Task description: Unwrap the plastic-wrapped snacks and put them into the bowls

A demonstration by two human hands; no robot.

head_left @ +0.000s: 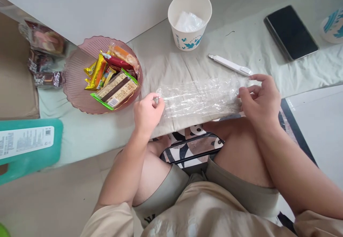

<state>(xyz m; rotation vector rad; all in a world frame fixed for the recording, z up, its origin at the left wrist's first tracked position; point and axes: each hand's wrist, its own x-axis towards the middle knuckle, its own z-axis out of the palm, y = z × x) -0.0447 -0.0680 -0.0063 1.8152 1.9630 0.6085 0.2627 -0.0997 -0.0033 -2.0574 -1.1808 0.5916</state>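
Observation:
A crumpled sheet of clear plastic film (198,96) is stretched along the table edge in front of me. My left hand (148,112) is closed in a pinch on its left end. At the opposite end, my right hand (259,99) grips the film between thumb and curled fingers, its index finger held out apart. Just beyond the right fingertips lies a white utility knife (229,64). Behind the film stands a paper cup (189,39) with blue leaf prints, and crumpled clear plastic (189,21) sits inside it.
A pink ribbed plate (76,80) of wrapped snacks (115,90) is left of my left hand. More packets (45,51) lie past it, near a green plastic item (57,133). A white box (107,8) stands behind. A phone (291,33) and another cup (333,26) are at right.

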